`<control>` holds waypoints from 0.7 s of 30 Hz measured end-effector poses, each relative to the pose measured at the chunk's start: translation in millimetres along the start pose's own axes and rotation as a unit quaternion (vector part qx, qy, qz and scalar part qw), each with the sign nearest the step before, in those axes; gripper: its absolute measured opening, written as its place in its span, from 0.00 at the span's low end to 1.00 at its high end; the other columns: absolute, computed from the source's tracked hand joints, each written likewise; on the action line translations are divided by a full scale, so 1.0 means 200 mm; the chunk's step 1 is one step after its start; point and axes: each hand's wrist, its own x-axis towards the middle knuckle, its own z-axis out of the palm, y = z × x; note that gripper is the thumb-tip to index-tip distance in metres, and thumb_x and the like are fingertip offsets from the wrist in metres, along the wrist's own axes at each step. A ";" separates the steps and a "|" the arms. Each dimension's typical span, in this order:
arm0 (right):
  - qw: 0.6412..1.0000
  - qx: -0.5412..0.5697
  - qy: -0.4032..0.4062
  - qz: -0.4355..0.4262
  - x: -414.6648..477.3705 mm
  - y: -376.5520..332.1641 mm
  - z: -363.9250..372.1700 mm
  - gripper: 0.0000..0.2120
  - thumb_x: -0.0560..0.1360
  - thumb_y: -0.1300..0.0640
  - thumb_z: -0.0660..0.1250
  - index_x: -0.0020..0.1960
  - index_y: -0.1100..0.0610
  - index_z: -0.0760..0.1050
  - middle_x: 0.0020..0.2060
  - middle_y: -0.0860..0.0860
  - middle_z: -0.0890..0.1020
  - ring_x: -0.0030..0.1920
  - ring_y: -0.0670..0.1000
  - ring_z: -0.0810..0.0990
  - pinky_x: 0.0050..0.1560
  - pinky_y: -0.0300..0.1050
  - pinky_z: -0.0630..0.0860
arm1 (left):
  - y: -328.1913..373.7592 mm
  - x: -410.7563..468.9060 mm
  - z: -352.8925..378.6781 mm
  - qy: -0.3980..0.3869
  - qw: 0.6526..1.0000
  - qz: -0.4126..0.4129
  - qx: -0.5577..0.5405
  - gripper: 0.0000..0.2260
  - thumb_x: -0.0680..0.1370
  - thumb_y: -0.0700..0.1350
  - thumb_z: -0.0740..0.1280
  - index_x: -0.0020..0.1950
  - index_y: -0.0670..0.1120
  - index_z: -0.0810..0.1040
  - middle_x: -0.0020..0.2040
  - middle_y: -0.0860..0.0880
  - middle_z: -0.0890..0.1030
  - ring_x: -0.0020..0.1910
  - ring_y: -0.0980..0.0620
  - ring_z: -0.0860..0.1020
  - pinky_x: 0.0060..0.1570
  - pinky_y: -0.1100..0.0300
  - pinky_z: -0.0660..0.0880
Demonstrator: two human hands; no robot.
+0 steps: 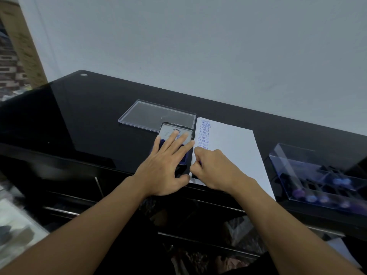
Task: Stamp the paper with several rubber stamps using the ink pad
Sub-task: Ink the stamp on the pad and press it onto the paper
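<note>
Curling tightly, the right hand (215,169) is gripping a stamp (200,162) and pressing it down on the paper (234,147). The fist is hiding nearly all of the stamp, so only a purple sliver is showing between the fingers. The paper is lying on the black table (89,116), running from the near edge at six o'clock up toward twelve. The fist is sitting on its left margin, just below a column of purple prints (204,133) reading AMENDED, SAMPLE and AIR MAIL. At nine o'clock of the fist, the left hand (166,165) is lying flat with its fingers straight and spread, holding nothing. It is resting on the ink pad (174,130) and covering most of it. The index fingertip is reaching to the paper's left edge and the thumb is lying near the right hand's knuckles. The ink pad is sitting just beside the paper. At eleven o'clock of the pad, a clear tray (147,112) is lying flat and overlapping its far corner. At three o'clock of the paper, well apart from both hands, a clear box (297,155) is holding blurred purple-topped stamps (340,181). A pale wall (198,36) is rising behind the table.
</note>
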 end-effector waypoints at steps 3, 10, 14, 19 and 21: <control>1.000 0.000 0.003 -0.002 0.00 0.00 0.00 0.18 0.79 0.57 0.61 0.35 0.47 0.56 0.30 0.46 0.68 0.31 0.46 0.66 0.29 0.40 0.56 | 0.00 0.00 0.00 0.001 1.000 0.000 -0.003 0.38 0.76 0.60 0.62 0.82 0.52 0.51 0.83 0.53 0.46 0.80 0.54 0.36 0.77 0.37 0.41; 1.000 0.003 0.008 0.000 0.00 0.00 0.01 0.17 0.78 0.57 0.60 0.35 0.47 0.56 0.30 0.47 0.68 0.31 0.47 0.67 0.29 0.41 0.57 | 0.00 0.00 0.00 0.000 1.000 -0.002 -0.004 0.38 0.75 0.60 0.61 0.82 0.52 0.51 0.83 0.52 0.47 0.80 0.54 0.36 0.77 0.37 0.41; 1.000 0.009 0.009 0.005 0.00 0.00 0.02 0.16 0.78 0.57 0.60 0.35 0.48 0.57 0.30 0.48 0.69 0.31 0.48 0.67 0.29 0.42 0.57 | 0.01 0.00 0.00 0.003 1.000 -0.003 -0.009 0.38 0.75 0.60 0.61 0.82 0.51 0.52 0.83 0.52 0.47 0.80 0.54 0.36 0.77 0.38 0.40; 1.000 0.011 0.008 -0.008 -0.02 0.00 0.01 0.17 0.77 0.57 0.61 0.35 0.48 0.57 0.30 0.47 0.69 0.31 0.47 0.67 0.29 0.42 0.57 | 0.01 0.00 0.00 0.005 1.000 -0.006 -0.006 0.39 0.75 0.60 0.61 0.82 0.50 0.52 0.83 0.52 0.46 0.80 0.54 0.36 0.77 0.39 0.40; 1.000 0.011 0.008 -0.009 -0.02 0.00 0.02 0.17 0.77 0.57 0.61 0.35 0.47 0.57 0.30 0.47 0.69 0.31 0.47 0.67 0.29 0.42 0.58 | 0.01 0.00 0.00 0.005 1.000 -0.006 -0.006 0.39 0.75 0.60 0.62 0.82 0.50 0.52 0.83 0.52 0.46 0.80 0.54 0.36 0.77 0.39 0.40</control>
